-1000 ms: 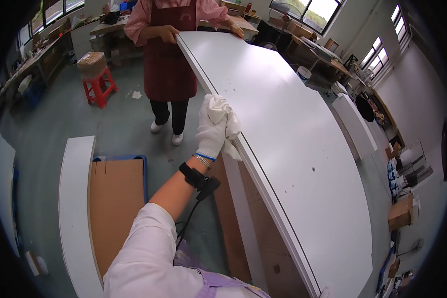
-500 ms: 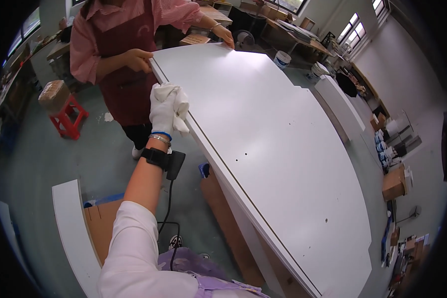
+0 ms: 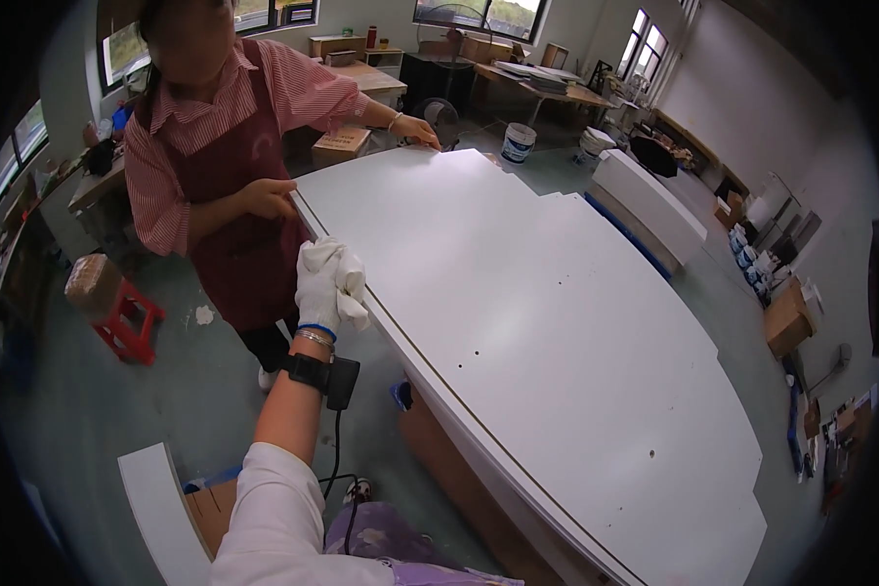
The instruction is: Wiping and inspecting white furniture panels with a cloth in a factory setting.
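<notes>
My left hand (image 3: 316, 288), in a white knitted glove, is closed round a crumpled white cloth (image 3: 352, 283) at the left edge of a big white panel (image 3: 547, 322). My glove hides the fingertips and part of that edge. The panel has a curved far right side, a few small dark holes and a thin dark groove along its left edge. A co-worker in a red apron has one hand (image 3: 267, 199) on the panel's far left corner and the other hand (image 3: 416, 132) on its far edge. My right hand is out of view.
Below the panel is a brown board (image 3: 449, 449). A curved white piece (image 3: 161, 508) and cardboard (image 3: 213, 513) lie at the lower left. A red stool (image 3: 130, 327) bears a wrapped block. Beyond the panel are buckets (image 3: 519, 144) and a long white box-shaped piece (image 3: 649, 200).
My view has tilted up, so the panel, my left hand and the co-worker sit lower in the picture. The cloth stays in my left hand at the panel's edge.
</notes>
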A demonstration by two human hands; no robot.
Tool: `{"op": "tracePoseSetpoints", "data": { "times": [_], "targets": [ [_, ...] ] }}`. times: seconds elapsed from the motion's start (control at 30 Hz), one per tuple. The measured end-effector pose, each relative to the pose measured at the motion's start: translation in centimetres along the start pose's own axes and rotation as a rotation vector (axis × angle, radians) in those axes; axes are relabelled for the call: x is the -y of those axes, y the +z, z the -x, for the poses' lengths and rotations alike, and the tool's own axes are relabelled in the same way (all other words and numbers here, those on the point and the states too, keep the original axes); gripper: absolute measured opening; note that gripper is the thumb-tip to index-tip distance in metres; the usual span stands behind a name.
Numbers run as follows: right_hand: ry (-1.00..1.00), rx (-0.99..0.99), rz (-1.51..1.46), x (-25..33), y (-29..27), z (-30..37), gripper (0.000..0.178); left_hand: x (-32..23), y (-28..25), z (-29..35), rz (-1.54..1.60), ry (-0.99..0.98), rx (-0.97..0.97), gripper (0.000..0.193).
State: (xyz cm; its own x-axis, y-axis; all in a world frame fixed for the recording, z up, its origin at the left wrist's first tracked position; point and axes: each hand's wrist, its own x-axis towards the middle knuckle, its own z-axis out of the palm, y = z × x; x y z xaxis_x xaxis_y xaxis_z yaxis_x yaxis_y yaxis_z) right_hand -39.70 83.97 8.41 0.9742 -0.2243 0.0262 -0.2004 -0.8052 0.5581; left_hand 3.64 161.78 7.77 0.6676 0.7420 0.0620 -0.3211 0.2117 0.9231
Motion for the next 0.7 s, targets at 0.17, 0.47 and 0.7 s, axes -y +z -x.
{"op": "tracePoseSetpoints", "data": {
  "times": [0.17, 0.47, 0.7],
  "targets": [
    [-0.071, -0.171, 0.382, 0.2, 1.8, 2.8, 0.084, 2.0, -0.8, -2.7, 0.141, 0.007, 0.125, 0.061],
    [0.343, 0.420, -0.366, 6.8, -15.6, -2.7, 0.078, -0.6, 2.7, 0.1, 0.146, -0.075, 0.085, 0.068],
    [0.296, 0.194, -0.245, 5.4, -9.9, 0.0, 0.074, 2.3, 3.7, -1.6, 0.010, 0.010, 0.105, 0.067]
  ]
}}
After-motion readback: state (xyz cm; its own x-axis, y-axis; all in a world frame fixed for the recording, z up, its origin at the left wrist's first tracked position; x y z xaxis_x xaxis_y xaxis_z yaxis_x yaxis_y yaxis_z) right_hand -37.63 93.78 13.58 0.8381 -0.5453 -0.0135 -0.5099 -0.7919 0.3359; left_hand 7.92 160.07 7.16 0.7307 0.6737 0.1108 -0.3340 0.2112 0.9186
